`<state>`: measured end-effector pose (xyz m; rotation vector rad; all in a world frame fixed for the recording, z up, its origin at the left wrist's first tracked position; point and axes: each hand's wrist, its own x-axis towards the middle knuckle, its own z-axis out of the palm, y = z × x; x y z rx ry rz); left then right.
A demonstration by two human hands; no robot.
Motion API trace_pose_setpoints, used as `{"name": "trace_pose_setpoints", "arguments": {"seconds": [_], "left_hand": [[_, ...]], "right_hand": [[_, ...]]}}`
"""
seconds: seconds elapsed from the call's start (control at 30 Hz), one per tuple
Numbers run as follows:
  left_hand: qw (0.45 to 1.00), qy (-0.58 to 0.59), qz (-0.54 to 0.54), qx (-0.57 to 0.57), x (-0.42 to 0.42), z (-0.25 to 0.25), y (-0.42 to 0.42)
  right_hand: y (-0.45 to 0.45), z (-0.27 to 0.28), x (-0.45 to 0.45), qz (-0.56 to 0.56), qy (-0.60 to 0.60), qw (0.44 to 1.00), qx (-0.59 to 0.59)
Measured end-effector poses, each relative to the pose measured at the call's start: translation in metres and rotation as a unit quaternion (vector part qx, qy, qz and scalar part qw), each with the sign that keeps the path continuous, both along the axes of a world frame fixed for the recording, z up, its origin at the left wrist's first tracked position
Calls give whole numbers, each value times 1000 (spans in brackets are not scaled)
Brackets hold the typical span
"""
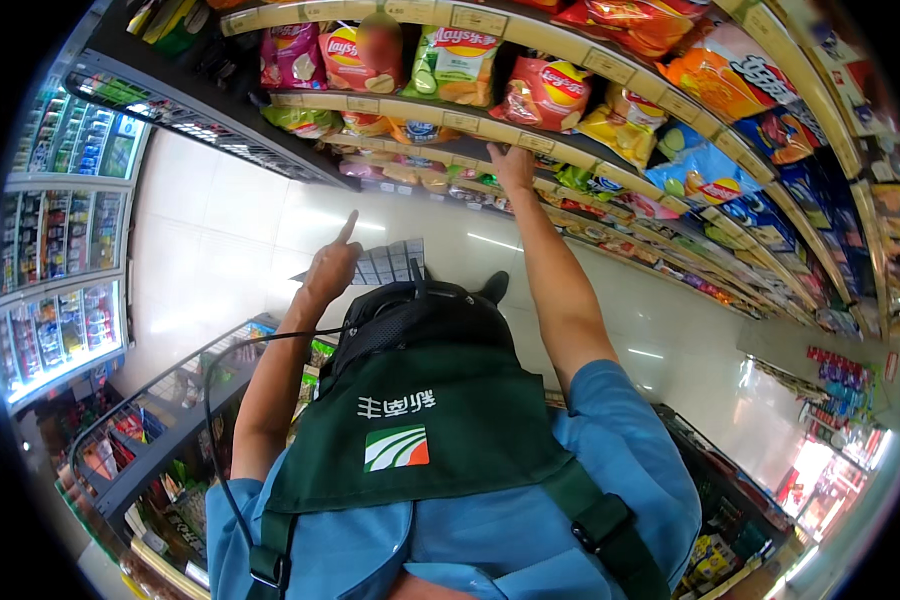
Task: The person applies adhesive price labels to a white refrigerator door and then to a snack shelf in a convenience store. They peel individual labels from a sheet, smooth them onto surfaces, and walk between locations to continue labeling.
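Note:
My right hand reaches to the front of a snack shelf, its fingers at the lower shelf edge beneath a red Lay's chip bag; its fingertips are partly hidden. Held over the floor, my left hand points with its index finger extended and holds nothing visible. Behind it lies or hangs a grey sheet with a grid of panels; how it is supported cannot be told. A green Lay's bag and a pink one stand on the same shelf, left of the red bag.
Glass-door drink coolers stand at the left. Shelves of bagged snacks curve away to the right. Another rack with wire guards is at lower left. A black bag hangs at my front, with a dark cable running from it. Tiled floor shows between the racks.

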<state>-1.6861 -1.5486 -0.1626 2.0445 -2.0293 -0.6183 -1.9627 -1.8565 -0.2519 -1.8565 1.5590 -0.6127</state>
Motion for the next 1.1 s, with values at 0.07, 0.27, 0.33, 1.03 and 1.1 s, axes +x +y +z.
{"name": "trace_pose_setpoints", "arguments": {"seconds": [0.07,0.27,0.33,1.03,1.1], "left_hand": [[1000,-9,-10,9,2,10,-3],[996,-37,-74,17,9,1,-53],[993,-35,-108,18,7,-2,-87],[984,-120,-133,15,-13,-27,-214],[985,-113,-133,15,-11,-35,-216]], "right_hand": [[-13,-28,6,-16,11,993,-112],[-28,-53,22,36,84,967,-237],[-39,-71,18,57,143,963,-221],[-34,-90,0,29,166,973,-158],[-34,-92,-2,32,175,973,-146]]}}
